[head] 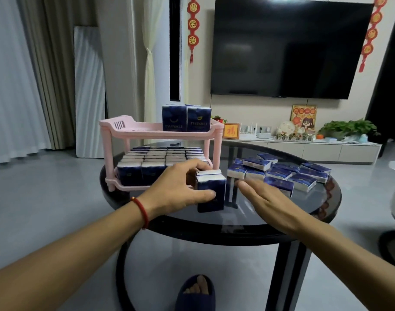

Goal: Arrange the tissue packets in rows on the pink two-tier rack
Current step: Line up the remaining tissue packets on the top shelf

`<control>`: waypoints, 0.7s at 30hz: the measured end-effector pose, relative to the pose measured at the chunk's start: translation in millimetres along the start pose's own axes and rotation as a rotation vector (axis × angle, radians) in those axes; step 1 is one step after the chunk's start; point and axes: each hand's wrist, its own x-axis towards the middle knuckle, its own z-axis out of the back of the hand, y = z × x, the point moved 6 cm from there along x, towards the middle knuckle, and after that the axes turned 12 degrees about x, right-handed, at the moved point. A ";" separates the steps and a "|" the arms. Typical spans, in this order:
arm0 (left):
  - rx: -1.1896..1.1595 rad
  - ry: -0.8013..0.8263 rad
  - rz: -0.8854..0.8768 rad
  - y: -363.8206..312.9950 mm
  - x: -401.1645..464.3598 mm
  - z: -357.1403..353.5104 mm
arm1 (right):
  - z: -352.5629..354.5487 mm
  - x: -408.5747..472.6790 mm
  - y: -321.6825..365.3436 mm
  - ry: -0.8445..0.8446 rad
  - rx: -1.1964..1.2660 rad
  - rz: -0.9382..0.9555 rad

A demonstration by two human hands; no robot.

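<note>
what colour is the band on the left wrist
Red: a thin red wrist band just behind the left hand, shown best in the head view.

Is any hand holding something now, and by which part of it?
The left hand grips upright tissue packets by their front and back faces. The right hand holds nothing.

Navy tissue packets with white edges and gold lettering are filling a pale pink rack on a glossy black round table. A red string bracelet is circling the left wrist, while red-and-gold hangings are flanking a black television at the far wall.
</note>
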 end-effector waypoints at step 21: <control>0.248 -0.158 0.239 13.0 88.8 215.1 | -26.3 -1.4 14.0 0.241 -0.410 -0.084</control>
